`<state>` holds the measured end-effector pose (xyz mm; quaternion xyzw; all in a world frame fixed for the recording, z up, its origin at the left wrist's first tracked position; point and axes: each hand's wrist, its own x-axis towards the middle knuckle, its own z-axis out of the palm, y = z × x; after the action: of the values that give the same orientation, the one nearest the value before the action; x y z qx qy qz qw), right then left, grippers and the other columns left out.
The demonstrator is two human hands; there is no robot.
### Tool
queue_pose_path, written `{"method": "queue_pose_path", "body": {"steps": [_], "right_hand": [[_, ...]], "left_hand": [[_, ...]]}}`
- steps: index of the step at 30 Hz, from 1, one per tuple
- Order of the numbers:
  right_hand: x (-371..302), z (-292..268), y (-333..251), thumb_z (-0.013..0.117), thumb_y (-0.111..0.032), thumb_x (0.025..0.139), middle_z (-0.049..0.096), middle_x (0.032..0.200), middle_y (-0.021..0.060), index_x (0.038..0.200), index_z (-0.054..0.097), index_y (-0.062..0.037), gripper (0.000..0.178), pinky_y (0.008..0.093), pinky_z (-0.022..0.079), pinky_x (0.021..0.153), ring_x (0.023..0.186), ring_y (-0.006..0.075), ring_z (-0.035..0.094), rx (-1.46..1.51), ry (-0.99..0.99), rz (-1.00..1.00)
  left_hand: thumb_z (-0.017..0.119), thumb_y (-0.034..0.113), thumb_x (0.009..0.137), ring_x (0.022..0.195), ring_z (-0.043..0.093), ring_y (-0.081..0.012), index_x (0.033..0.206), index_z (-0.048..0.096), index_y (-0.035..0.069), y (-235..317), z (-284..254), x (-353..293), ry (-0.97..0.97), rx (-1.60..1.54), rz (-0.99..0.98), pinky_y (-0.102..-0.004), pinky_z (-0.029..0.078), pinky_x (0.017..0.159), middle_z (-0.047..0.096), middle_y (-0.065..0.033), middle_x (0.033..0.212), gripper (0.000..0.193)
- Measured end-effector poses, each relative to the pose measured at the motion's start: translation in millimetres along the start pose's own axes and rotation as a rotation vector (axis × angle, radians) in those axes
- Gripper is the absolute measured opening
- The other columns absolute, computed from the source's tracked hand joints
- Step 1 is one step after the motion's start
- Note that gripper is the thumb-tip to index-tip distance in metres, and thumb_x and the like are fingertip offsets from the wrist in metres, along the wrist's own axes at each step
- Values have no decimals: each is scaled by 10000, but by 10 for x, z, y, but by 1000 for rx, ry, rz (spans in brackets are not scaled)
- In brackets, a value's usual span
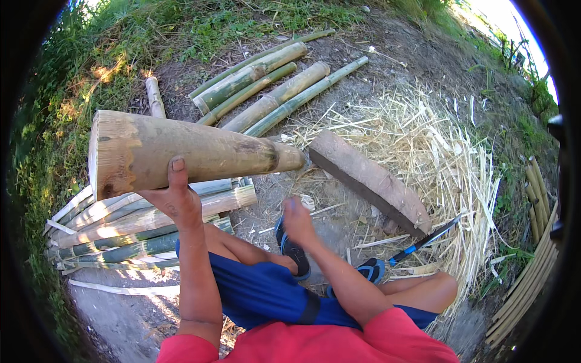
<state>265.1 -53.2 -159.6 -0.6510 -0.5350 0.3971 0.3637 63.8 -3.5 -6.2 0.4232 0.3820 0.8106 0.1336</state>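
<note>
My left hand (175, 199) is closed under a thick bamboo section (200, 145), with the thumb up along its near side. The section is raised at the left, its wide, pale, freshly trimmed end towards the left and its far end towards the middle. My right hand (298, 224) is in front of my lap, below that far end and apart from it. Its fingers look curled and are slightly blurred; a bit of blue shows at them, but what they hold cannot be made out.
A squared wooden block (369, 178) lies on straw-like bamboo shavings (448, 151). Beside it rests a long black tool with a blue band (423, 243). Cut bamboo poles (266, 78) lie ahead; split bamboo pieces (133, 233) are stacked at left. Thin bamboo strips (529, 290) lie at right.
</note>
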Motion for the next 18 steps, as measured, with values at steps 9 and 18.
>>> {"method": "queue_pose_path", "body": {"steps": [9,18], "right_hand": [[-118,21,-108,470,-382,1042,641,895,297,1115,566,23,423,486,490,757,872,454,637,-106,-251,-201],[418,-43,276,431,-441,1046,641,902,325,1104,562,32,494,520,496,740,859,488,649,-231,-75,8]], "left_hand": [[809,151,792,1297,425,-265,1511,159,26,92,197,-60,158,64,-1,-404,343,1126,373,-168,1442,977],[815,143,798,1293,434,-275,1482,166,-1,128,177,10,184,80,-23,-415,366,1121,353,-189,1441,954]]}}
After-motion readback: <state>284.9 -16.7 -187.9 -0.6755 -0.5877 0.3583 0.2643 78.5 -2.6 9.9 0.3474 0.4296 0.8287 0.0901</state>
